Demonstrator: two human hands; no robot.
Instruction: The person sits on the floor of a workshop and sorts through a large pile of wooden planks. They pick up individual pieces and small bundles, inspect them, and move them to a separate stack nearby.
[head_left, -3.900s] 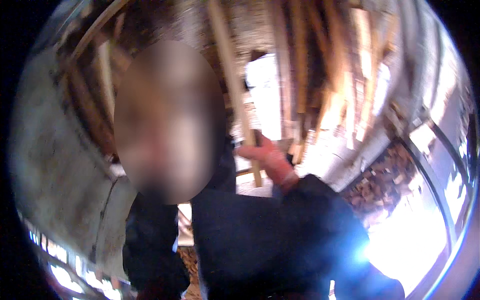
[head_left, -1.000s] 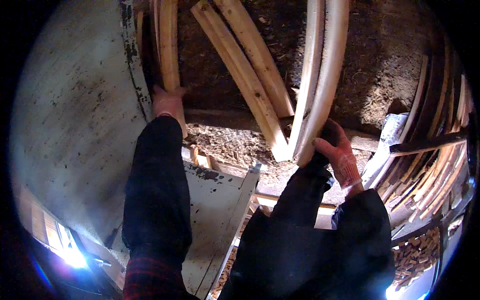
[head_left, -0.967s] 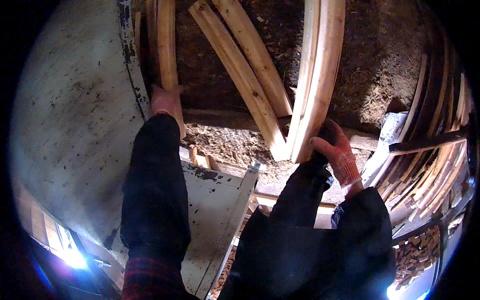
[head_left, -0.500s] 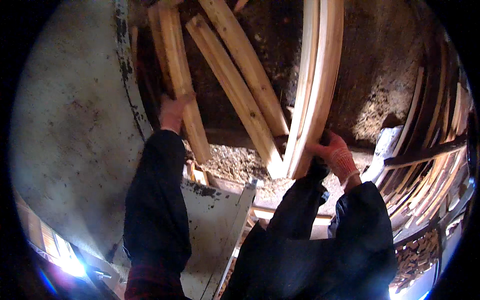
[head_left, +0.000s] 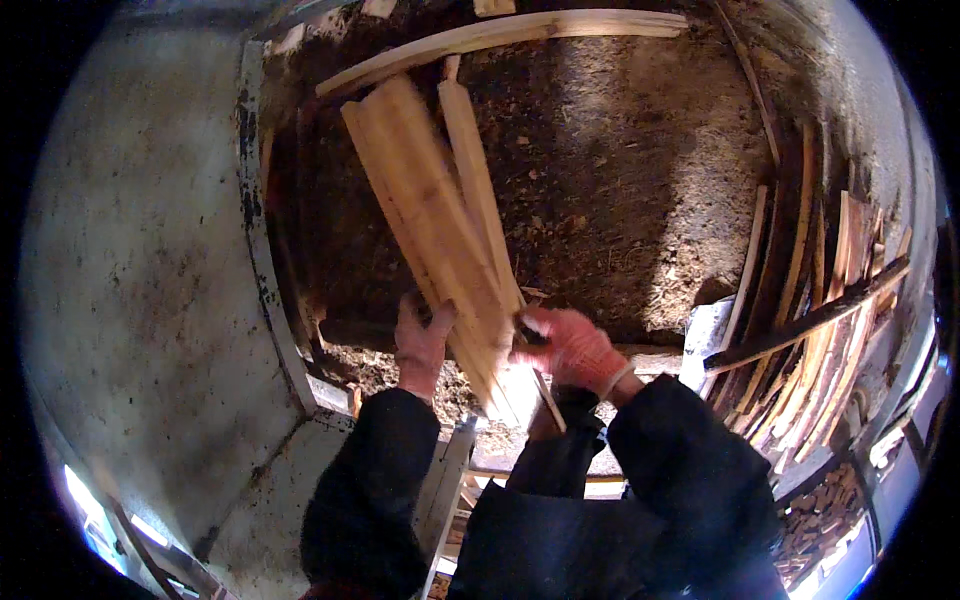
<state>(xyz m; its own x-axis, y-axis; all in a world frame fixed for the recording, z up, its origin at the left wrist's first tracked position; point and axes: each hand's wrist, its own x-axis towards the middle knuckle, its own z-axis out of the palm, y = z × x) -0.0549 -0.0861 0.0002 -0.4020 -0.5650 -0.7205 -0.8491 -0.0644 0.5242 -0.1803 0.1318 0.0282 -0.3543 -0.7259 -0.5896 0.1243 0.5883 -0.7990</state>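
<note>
Wooden slats (head_left: 440, 230), a bundle of pale long boards, are held tilted in the middle of the view, upper ends leaning left, lower ends between both hands. The bundle is seen in front of a dark, rough earthen wall (head_left: 620, 200). The left hand (head_left: 420, 345) is pressed against the bundle's left edge near its lower end, fingers spread upward, grip wrapped partly round the boards. The right hand (head_left: 570, 350), in a reddish glove, is closed on the right edge of the same bundle, grip clenched on the slats. Both forearms are covered by dark sleeves (head_left: 370, 500) entering from the lower edge. A single long slat (head_left: 500, 35) is lying nearly level across the top of the view, apart from the held bundle. A pale concrete wall (head_left: 140, 300) is seen on the left, edged by a dark vertical strip. More curved slats (head_left: 800, 290) are stacked upright at the right, well apart from the hands. A grey block (head_left: 705, 335) is seen just right of the right hand.
</note>
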